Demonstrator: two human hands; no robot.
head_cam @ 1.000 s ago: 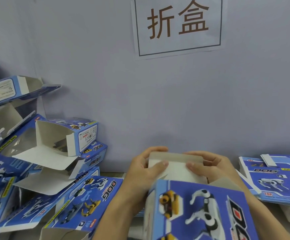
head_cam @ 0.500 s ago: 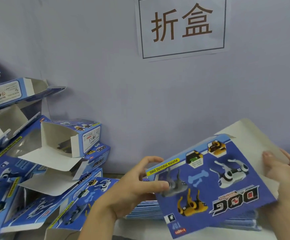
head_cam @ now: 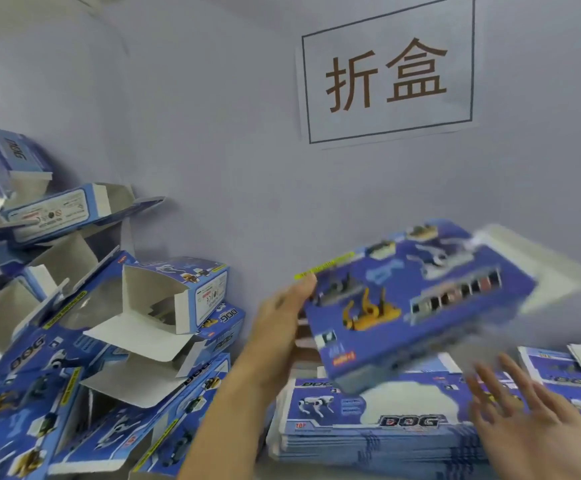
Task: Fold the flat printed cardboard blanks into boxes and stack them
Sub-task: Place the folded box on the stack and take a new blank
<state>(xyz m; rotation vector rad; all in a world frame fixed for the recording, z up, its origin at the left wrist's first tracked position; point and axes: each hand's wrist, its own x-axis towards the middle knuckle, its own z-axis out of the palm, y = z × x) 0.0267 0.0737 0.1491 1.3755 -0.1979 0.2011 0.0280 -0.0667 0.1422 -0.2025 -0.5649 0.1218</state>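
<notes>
A blue printed box with dog pictures hangs tilted in the air, blurred by motion. My left hand grips its left end, thumb on the printed face. My right hand is off the box, lower right, with fingers spread and holding nothing. Under both hands lies a stack of flat blue blanks with "DOG" printed on top. A heap of folded boxes with open flaps is piled on the left against the wall.
A grey wall stands close behind, with a paper sign bearing two characters. More flat blanks lie at the right edge.
My right hand has let go of the box and dropped low with fingers spread. My left hand carries the box up and leftward. The camera has tilted up toward the pile.
</notes>
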